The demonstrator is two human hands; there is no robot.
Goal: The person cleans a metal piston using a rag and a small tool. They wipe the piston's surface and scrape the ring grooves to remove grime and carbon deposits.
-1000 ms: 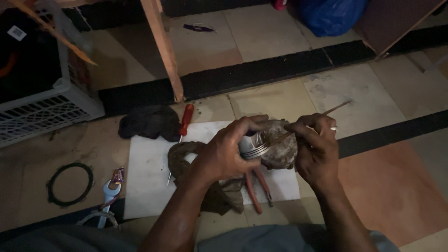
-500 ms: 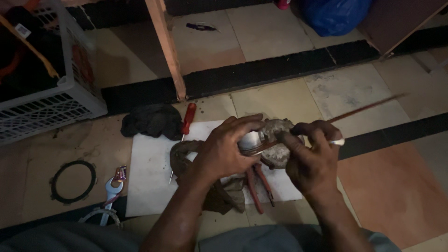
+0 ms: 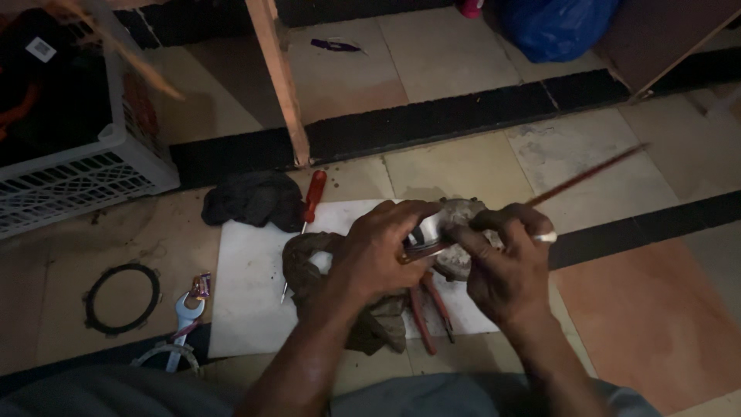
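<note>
Left hand (image 3: 378, 259) grips a grimy metal part (image 3: 455, 232) (over white paper (image 3: 247, 286)); right hand (image 3: 505, 266) pinches a thin rod (image 3: 587, 176).

Colours showing, frame by area:
- Upper left: white lattice-walled crate (image 3: 85, 181).
- Top right: blue bag (image 3: 552, 27).
- Centre: white sheet (image 3: 251, 289), red-handled screwdriver (image 3: 312, 197), black rag (image 3: 251, 199), red-handled pliers (image 3: 428, 309), grey metal part (image 3: 455, 232).
- Lower left: black ring (image 3: 122, 299).
- Floor (image 3: 463, 166): beige tiles, black bands.

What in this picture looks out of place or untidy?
Tools lie loose on the floor: a wrench and a dark ring off the white sheet, pliers under the hands. Nothing looks spilled or broken.
</note>
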